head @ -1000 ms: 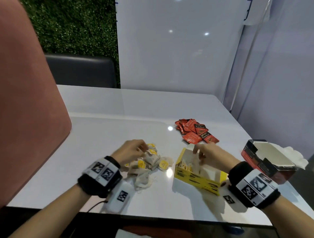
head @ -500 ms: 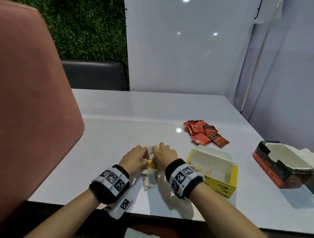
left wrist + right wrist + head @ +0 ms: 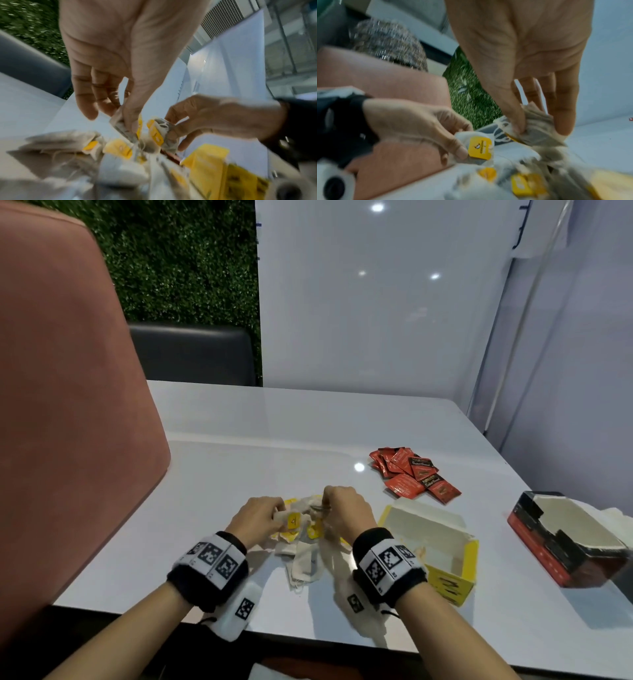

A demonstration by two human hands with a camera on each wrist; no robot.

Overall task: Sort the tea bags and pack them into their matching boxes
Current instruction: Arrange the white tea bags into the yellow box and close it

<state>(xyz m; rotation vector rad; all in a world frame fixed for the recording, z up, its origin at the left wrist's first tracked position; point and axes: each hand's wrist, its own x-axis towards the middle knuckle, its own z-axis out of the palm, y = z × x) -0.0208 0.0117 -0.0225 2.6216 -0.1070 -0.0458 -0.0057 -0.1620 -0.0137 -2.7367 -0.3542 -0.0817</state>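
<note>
A heap of white tea bags with yellow tags (image 3: 305,556) lies on the white table (image 3: 274,460) near its front edge. Both hands are in the heap. My left hand (image 3: 279,513) pinches one yellow-tagged tea bag (image 3: 479,147) between thumb and fingers. My right hand (image 3: 327,506) pinches another tea bag (image 3: 537,121) by its top. The open yellow box (image 3: 448,577) stands just right of the heap. Red sachets (image 3: 412,474) lie in a pile behind it. An open red and black box (image 3: 548,559) stands at the far right.
A pink chair back (image 3: 68,422) fills the left side beside the table. A dark chair (image 3: 195,354) stands beyond the far edge, before a green hedge wall. White panels rise behind and to the right. Crumpled white paper (image 3: 616,515) lies behind the red box.
My right hand has come from the yellow box leftward to the heap and taken hold of a tea bag. The left hand stays in the heap.
</note>
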